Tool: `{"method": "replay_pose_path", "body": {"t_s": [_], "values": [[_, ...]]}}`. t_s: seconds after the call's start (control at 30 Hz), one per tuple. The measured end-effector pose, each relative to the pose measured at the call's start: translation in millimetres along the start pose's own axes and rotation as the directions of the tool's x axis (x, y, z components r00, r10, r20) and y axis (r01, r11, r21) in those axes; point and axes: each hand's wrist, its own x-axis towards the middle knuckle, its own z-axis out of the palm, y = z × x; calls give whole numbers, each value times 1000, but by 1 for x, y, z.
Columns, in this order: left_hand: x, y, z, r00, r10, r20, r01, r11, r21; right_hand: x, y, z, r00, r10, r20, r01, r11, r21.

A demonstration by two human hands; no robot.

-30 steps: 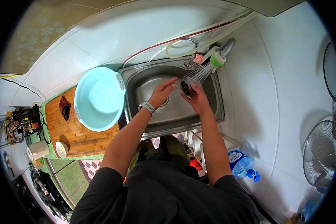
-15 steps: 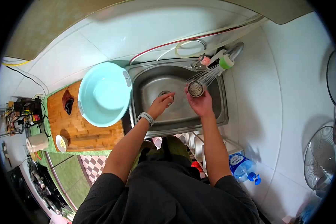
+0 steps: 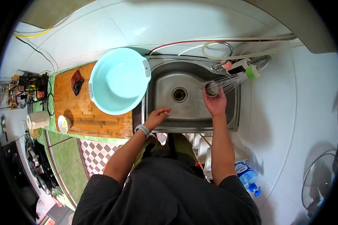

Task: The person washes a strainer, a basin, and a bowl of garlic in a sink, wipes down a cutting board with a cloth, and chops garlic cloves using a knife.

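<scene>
My right hand (image 3: pixel 216 104) holds a round metal sink strainer (image 3: pixel 212 89) with a perforated bottom, under the spray. Water streams onto it from a tap with a green-ringed spray head (image 3: pixel 252 72). The steel sink (image 3: pixel 169 80) lies beneath, its round drain (image 3: pixel 179 95) uncovered. Over the sink's front left part is my left hand (image 3: pixel 157 117), holding nothing, its fingers stretched toward the right. A pale band sits on that wrist.
A light-blue basin (image 3: pixel 118 80) stands on a wooden board (image 3: pixel 97 123) left of the sink. Also on the board are a small white bowl (image 3: pixel 64 124) with pale pieces and a dark red item (image 3: pixel 77 82). A blue-labelled pump bottle (image 3: pixel 248 176) stands at the lower right.
My left hand has drawn back from the drain toward the sink's front edge. The strainer is now more fully under the spray. The view has shifted.
</scene>
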Motion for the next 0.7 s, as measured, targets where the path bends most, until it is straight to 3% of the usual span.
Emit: {"method": "replay_pose_path", "body": {"t_s": [0.13, 0.2, 0.33, 0.57, 0.67, 0.7], "values": [[-8, -27, -20, 998, -22, -60, 21, 999, -28, 21, 5, -21, 999, -6, -51, 1, 995, -99], [-15, -29, -26, 997, 58, -59, -57, 998, 25, 18, 8, -16, 997, 69, 18, -65, 984, -166], [-28, -28, -35, 994, 40, -101, -48, 995, -82, 25, 6, -21, 980, 136, -142, -155, 979, -133], [-43, -30, -49, 986, 54, -157, -89, 971, -221, 48, 0, -31, 960, 186, -207, -199, 979, -40], [-53, -39, -56, 977, 9, -213, -83, 936, -343, 53, 13, -33, 923, 240, -299, -273, 959, -72], [-65, -22, -55, 968, -55, -245, -31, 942, -334, 59, 16, -40, 918, 211, -336, -282, 943, -178]]}}
